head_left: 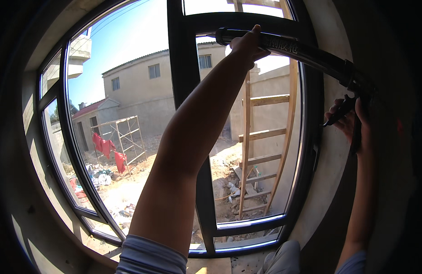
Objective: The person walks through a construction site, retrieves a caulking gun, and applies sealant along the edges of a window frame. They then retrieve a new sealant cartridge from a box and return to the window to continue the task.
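- The left grip (246,48) is wrapped around the front end of a black glue gun (307,55), thumb up.
- The right grip (364,125) is curled around the gun's back end, with its fingers by the trigger (339,113) and the handle (355,139) in the palm.
- The gun is up high in front of the window, sloping down to the right. Its thin tip points left, near the dark window frame (180,64). I cannot tell if they touch.
- The left arm reaches up across the glass, and its blue sleeve (151,256) is at the bottom.
- A gray knee (286,258) is down low.
- Outside, a wooden ladder (265,135) stands behind the glass.
- Farther off are a metal stand (124,119) with red cloth (103,146) and a pale house (140,93).
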Demonstrator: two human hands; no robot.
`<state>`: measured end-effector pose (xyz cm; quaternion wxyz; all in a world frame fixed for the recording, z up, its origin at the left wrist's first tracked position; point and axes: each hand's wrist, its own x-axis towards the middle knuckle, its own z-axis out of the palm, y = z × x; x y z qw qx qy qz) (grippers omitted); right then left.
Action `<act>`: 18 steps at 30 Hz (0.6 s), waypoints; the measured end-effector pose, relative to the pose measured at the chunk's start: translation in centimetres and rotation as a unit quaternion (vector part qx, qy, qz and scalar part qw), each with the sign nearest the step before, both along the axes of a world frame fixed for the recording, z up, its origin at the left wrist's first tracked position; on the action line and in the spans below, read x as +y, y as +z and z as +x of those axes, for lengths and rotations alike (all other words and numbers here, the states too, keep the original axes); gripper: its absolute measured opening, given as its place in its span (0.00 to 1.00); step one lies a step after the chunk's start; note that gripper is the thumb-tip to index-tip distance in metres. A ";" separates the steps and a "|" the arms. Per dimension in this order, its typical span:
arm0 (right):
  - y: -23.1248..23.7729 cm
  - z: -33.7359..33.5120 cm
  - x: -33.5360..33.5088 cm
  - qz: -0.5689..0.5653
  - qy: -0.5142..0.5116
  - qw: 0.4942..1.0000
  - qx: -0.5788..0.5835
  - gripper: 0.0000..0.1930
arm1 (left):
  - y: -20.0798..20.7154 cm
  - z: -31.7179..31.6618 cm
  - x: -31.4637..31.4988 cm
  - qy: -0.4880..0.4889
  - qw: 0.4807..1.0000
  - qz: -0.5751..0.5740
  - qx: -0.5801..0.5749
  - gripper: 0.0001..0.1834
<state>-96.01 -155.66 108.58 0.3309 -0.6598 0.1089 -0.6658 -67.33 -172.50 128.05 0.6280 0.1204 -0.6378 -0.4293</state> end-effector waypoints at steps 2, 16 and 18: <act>1.4 0.3 -1.0 -0.009 -0.042 0.999 0.009 0.37 | 0.7 0.3 -1.4 -0.004 0.999 -0.041 -0.003 0.38; 7.5 2.2 -4.7 0.017 -0.085 0.994 0.071 0.46 | 3.2 2.1 -2.5 0.057 0.997 -0.045 0.031 0.26; 7.8 2.1 -4.8 0.038 -0.071 0.995 0.052 0.44 | 3.3 2.0 -2.6 0.077 0.996 -0.037 0.039 0.26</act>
